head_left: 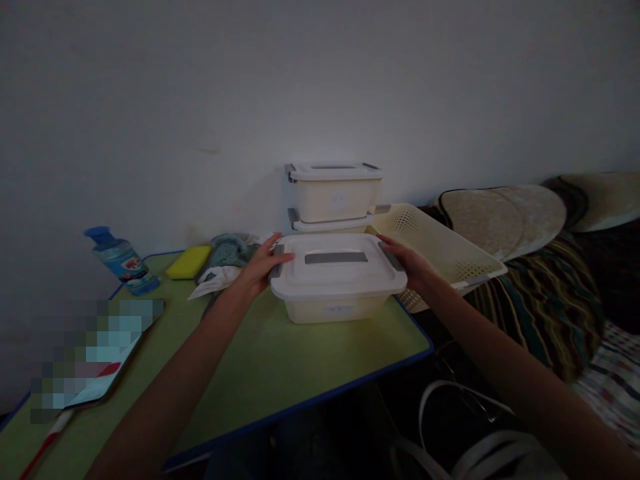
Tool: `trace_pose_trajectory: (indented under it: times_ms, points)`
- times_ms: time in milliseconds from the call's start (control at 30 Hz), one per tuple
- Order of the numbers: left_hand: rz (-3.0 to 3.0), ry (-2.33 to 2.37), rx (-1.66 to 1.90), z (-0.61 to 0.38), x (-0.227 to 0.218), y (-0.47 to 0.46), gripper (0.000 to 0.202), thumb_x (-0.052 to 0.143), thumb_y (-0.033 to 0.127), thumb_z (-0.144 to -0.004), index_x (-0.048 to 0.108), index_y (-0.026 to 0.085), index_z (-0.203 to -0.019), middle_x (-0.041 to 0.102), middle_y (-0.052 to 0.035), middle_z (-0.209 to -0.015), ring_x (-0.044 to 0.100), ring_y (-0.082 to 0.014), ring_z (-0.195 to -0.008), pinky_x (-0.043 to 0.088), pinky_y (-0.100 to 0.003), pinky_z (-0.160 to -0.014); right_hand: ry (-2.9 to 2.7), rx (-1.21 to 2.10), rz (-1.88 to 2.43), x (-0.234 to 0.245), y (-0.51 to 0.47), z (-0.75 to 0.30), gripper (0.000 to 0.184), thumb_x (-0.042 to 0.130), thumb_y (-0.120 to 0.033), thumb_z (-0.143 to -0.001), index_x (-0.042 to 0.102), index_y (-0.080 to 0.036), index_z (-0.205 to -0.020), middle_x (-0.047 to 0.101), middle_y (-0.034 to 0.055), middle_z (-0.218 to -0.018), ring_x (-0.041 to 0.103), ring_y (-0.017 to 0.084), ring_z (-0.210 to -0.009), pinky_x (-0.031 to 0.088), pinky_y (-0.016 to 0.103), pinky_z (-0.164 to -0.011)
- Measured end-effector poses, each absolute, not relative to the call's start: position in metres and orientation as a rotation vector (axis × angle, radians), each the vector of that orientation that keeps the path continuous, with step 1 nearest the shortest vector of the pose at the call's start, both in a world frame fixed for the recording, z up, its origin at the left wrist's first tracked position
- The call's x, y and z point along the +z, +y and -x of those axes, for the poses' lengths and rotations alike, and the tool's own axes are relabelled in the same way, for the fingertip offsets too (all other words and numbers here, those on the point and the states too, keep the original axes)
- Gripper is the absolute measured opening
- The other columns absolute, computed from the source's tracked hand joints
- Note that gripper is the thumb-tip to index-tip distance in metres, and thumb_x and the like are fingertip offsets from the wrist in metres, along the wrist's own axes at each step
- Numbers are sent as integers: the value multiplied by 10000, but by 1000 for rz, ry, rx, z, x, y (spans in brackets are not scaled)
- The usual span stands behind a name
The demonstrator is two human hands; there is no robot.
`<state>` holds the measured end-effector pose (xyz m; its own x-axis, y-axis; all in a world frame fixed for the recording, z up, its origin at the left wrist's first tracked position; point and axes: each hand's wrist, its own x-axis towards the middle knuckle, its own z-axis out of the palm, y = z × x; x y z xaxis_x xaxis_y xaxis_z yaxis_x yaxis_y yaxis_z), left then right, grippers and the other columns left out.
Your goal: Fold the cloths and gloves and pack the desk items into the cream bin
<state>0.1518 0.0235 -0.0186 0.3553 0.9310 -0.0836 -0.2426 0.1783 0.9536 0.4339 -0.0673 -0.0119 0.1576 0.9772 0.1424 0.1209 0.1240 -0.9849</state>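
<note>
The lidded box (pixel 340 279) lies with its long axis left to right between the left hand (pixel 261 267) and right hand (pixel 407 263), each grasping one end, neither nearer.

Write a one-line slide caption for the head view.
Left hand and right hand hold a rectangular, white-lidded cream plastic box in front of similar stacked boxes.

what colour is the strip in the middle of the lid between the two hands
The strip is grey; it shows in the head view.
</note>
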Motion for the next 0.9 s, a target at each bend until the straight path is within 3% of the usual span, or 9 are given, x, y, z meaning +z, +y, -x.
trace_pose_trajectory:
  times_ms: [133,467,600,900]
  points:
    - [-1069,834,943,-155,-18,23,764,665,49,-511,457,230,-1224,611,-21,-931,574,-116,-588,484,-227,-498,-1063,1085,1262,-17,-63,-432,590,550,-218,-592,502,-240,-1179,665,21,-1011,642,216,-757,529,349,-663]
    - [-1156,759,935,-154,-23,30,547,656,113,-469,550,222,-994,569,8,-931,556,-123,-621,461,-206,-464,-1089,996,1218,-20,-66,-427,612,491,-209,-585,461,-278,-1193,559,-36,-1188,542,244,-1050,471,359,-845]
    - [-1169,745,934,-155,-24,29,483,629,126,-491,539,224,-955,560,27,-831,550,-119,-583,446,-195,-430,-1050,996,1207,-20,-69,-424,556,478,-212,-594,471,-269,-1147,581,-19,-1132,572,241,-972,486,346,-766]
    - [-1196,714,929,-154,-24,28,495,614,140,-490,497,226,-964,535,19,-885,533,-129,-636,439,-200,-464,-944,1053,1179,-20,-68,-423,486,495,-209,-567,476,-272,-1048,599,-13,-1064,602,198,-740,472,302,-603]
